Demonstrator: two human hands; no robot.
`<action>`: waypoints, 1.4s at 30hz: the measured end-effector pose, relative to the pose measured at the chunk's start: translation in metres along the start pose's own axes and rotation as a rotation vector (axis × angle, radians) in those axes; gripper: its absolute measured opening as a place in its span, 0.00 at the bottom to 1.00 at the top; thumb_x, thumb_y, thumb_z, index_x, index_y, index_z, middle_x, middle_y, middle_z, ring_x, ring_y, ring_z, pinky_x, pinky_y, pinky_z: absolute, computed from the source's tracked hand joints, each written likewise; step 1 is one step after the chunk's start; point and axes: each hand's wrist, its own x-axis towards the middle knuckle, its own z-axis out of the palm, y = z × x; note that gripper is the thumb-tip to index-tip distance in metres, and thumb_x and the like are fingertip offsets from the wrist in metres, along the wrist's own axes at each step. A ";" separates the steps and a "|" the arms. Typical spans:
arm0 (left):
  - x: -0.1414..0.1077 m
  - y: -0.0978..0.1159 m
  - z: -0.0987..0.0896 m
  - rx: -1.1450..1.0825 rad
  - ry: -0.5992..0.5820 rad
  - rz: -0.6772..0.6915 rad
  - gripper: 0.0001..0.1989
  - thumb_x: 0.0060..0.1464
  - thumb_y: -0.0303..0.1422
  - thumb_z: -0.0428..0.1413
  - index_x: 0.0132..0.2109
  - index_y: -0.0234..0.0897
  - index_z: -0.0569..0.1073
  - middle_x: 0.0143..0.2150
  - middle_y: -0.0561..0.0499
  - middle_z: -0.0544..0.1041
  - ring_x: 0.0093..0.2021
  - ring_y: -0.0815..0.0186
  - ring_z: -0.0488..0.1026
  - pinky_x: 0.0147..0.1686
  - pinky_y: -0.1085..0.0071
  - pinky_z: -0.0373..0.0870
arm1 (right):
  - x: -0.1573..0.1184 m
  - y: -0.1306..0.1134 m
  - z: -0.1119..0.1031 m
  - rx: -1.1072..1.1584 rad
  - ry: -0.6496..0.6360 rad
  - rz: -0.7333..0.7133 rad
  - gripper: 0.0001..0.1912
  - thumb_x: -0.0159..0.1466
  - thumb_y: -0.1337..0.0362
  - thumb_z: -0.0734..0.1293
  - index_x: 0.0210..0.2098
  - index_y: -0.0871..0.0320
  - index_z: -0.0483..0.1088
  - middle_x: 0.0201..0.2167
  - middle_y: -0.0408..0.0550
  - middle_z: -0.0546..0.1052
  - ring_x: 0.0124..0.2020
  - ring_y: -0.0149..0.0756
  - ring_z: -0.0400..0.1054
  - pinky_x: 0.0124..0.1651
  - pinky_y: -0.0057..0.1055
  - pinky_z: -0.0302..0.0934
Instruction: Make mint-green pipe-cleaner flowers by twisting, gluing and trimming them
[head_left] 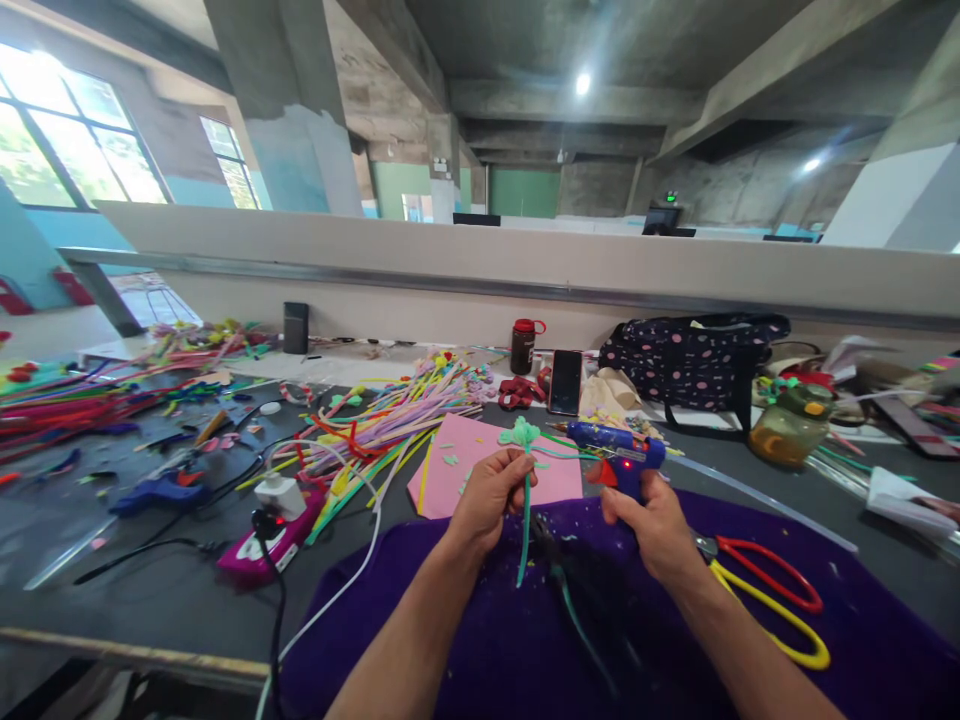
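Observation:
Pinched in my left hand (491, 495) is a green pipe-cleaner flower (520, 434), its fuzzy head above my fingers and its stem (524, 545) hanging below. My right hand (652, 520) grips the handle of a blue hot glue gun (619, 447) with an orange trigger; the nozzle points left, a little apart from the flower head. A pink sheet (450, 460) with small green bits lies behind my left hand. Under both hands spreads a purple cloth (480, 640), where dark-jawed pliers (559, 570) lie. Scissors (780, 590) with red and yellow handles are beside my right forearm.
Bundles of coloured pipe cleaners (405, 405) cover the table's left and middle. A pink power strip (274, 540) with cords sits left, near another blue glue gun (161, 492). Behind stand a phone (565, 382), a dark bottle (523, 348), a patterned bag (686, 365) and a green jug (791, 425).

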 end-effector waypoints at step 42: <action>0.002 -0.009 0.001 0.077 0.003 0.049 0.14 0.46 0.41 0.57 0.25 0.33 0.68 0.13 0.58 0.64 0.11 0.79 0.54 0.13 0.80 0.47 | -0.014 0.003 0.002 -0.566 0.035 -0.289 0.14 0.62 0.56 0.58 0.35 0.61 0.67 0.23 0.44 0.69 0.22 0.33 0.62 0.28 0.28 0.57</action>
